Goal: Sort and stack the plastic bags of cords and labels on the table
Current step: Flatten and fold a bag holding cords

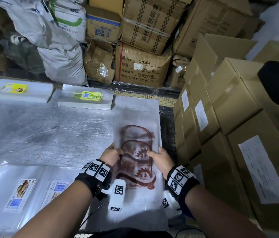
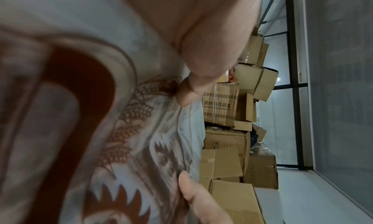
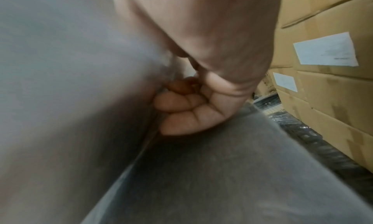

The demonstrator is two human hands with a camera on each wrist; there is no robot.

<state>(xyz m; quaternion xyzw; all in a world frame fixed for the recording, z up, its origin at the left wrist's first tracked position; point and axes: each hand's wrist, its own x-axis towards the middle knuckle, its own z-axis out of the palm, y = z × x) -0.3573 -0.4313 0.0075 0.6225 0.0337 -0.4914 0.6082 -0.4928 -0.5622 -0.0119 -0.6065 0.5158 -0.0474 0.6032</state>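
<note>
Hands are working at the right end of the counter (image 1: 46, 127): my left hand (image 1: 110, 155) and right hand (image 1: 161, 158) are each pinching a side edge of a brown-printed plastic bag (image 1: 136, 152), thumbs on top, fingers curling beneath, lifting it off the stack of clear bags (image 1: 135, 107) below. Cardboard boxes (image 1: 238, 103) are crowding close along the right. Two yellow-labelled bag stacks (image 1: 85, 98) are sitting farther back, and fish-labelled bags (image 1: 22, 188) are lying near left.
</note>
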